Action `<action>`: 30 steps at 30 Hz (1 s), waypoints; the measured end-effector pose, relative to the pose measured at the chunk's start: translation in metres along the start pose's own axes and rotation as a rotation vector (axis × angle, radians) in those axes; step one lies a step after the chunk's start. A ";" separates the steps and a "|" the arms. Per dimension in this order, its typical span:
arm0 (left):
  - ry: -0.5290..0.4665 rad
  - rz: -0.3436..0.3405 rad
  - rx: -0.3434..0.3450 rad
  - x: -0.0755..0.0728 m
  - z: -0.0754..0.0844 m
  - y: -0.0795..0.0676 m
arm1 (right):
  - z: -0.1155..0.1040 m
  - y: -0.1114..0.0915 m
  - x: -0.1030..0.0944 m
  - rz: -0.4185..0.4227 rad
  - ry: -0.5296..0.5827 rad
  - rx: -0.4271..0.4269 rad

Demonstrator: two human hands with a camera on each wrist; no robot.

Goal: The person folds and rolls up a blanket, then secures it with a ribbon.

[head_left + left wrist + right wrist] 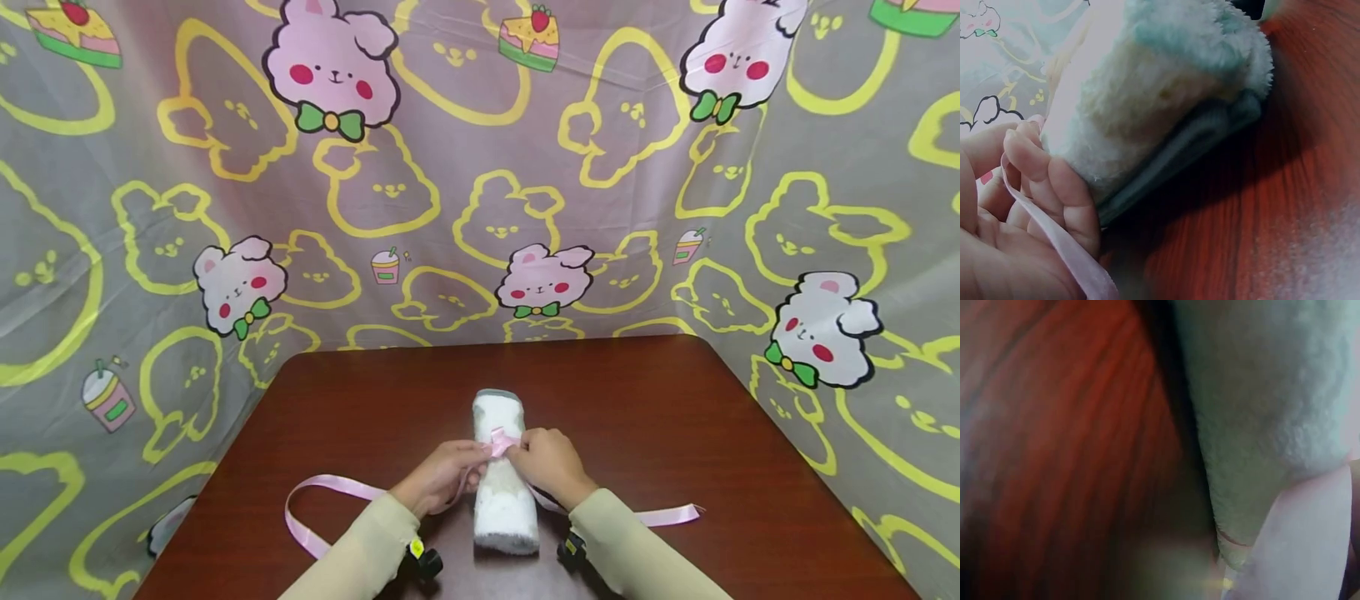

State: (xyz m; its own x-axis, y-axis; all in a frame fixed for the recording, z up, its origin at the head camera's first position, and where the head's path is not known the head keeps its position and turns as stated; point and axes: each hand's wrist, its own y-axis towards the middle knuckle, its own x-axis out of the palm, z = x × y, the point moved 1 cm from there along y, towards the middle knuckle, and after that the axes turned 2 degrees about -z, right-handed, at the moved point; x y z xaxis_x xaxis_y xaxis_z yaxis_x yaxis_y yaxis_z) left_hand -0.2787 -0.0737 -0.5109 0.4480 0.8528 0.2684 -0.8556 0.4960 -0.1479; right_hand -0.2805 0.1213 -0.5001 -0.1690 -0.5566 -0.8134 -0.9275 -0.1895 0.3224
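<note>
A fluffy white rolled cloth [504,515] lies lengthwise in front of me, with a grey-green edge at its far end. Around its middle runs a pink satin ribbon [500,442], crossed or looped on top. From the left, my left hand [442,473] pinches the ribbon at the roll's upper side; in the left wrist view a length of ribbon [1066,247] trails across its curled fingers. My right hand [553,465] grips the ribbon from the other side, thumb and fingertips at the loop. The right wrist view shows the ribbon [1307,531] against the plush roll [1254,412], with the hand mostly hidden.
One ribbon tail [330,482] curves over the table to the left; the other tail [671,516] reaches out to the right beyond my sleeve. The reddish-brown table [645,400] is bounded by a patterned cloth curtain [465,150] at the back and sides.
</note>
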 end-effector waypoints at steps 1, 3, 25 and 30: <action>0.006 0.005 0.003 0.000 0.000 0.000 | 0.000 0.000 0.000 0.003 -0.016 -0.003; 0.020 0.017 0.010 0.000 0.000 0.000 | 0.000 -0.002 0.000 -0.017 -0.012 -0.024; 0.275 0.091 0.019 0.005 0.004 -0.002 | 0.016 0.034 -0.004 -0.327 0.514 -0.114; 0.286 0.105 0.018 0.005 0.008 -0.003 | 0.009 0.040 -0.001 -0.193 0.452 -0.147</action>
State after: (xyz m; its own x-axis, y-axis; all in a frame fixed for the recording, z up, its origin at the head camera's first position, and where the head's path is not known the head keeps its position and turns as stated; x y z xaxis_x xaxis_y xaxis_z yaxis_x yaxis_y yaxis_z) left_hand -0.2760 -0.0722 -0.5017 0.4094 0.9120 -0.0266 -0.9045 0.4018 -0.1430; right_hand -0.3200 0.1215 -0.4903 0.1916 -0.7885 -0.5844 -0.8656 -0.4164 0.2781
